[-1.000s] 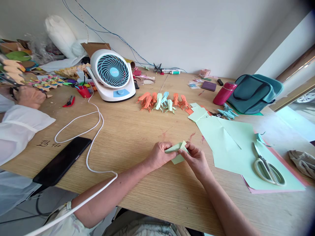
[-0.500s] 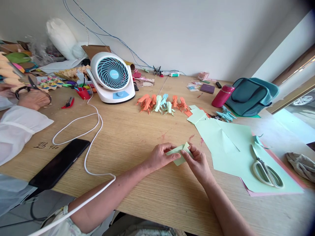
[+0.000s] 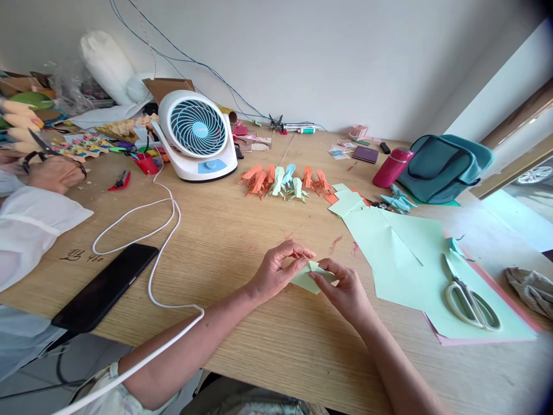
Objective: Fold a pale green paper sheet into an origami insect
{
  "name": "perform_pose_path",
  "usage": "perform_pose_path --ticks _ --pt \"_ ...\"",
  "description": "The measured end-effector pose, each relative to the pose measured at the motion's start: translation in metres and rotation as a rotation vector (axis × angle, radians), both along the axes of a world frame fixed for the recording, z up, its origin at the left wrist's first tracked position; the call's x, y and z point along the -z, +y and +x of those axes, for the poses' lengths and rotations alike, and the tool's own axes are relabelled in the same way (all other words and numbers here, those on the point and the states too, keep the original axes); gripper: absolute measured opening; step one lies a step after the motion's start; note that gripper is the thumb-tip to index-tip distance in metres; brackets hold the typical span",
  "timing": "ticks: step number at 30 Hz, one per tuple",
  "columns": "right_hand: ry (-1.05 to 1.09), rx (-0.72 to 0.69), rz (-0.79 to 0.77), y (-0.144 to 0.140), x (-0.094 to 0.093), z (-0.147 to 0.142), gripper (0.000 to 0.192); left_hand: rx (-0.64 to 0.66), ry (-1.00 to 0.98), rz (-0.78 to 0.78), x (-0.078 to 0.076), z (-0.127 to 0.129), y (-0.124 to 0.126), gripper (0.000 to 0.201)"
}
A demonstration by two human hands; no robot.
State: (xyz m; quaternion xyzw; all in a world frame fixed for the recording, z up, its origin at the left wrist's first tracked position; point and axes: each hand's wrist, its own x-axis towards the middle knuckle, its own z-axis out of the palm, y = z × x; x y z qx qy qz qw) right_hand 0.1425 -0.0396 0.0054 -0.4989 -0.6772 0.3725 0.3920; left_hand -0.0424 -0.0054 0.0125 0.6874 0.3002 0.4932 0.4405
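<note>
A small piece of folded pale green paper [image 3: 307, 281] is between my two hands, just above the wooden table. My left hand [image 3: 280, 266] has its thumb and fingertips closed at the paper's upper left edge. My right hand [image 3: 345, 288] pinches the folded right part between thumb and forefinger. Beyond them stands a row of folded paper insects, some orange [image 3: 258, 183], some pale green [image 3: 277, 181] and one light blue [image 3: 288, 174]. To the right, large pale green sheets [image 3: 406, 288] lie with white-handled scissors [image 3: 470, 305] on top.
A white fan [image 3: 199, 135] stands at the back left. Its white cable [image 3: 173, 225] loops past a black phone [image 3: 103, 288]. At far left a co-worker's hand [image 3: 56, 173] holds scissors. A pink bottle [image 3: 392, 167] and teal bag [image 3: 440, 170] stand at the back right.
My left hand has shifted slightly, its fingers now over the paper's top edge. The upright green flap has been folded down between my hands. The co-worker's scissors moved slightly left.
</note>
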Motion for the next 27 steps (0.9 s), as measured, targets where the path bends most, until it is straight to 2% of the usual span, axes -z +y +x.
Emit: perform_pose_path --ticks 3,7,16,21,27 --pt "-0.039 -0.061 0.075 0.000 -0.001 0.000 0.019 0.034 0.029 0.092 -0.001 -0.003 0.000 0.012" --pt "-0.048 -0.132 0.114 0.001 -0.004 0.003 0.026 0.096 0.049 0.123 -0.005 -0.004 -0.001 0.013" --pt "-0.061 -0.291 0.033 0.000 -0.014 0.010 0.028 0.217 0.062 0.115 -0.009 -0.004 -0.003 0.014" --pt "0.006 -0.383 -0.121 0.001 -0.013 0.016 0.030 0.253 0.064 0.098 -0.011 -0.006 -0.003 0.012" --pt "0.075 -0.372 -0.167 0.003 -0.014 0.021 0.030 0.260 0.060 0.029 -0.011 -0.006 -0.004 0.014"
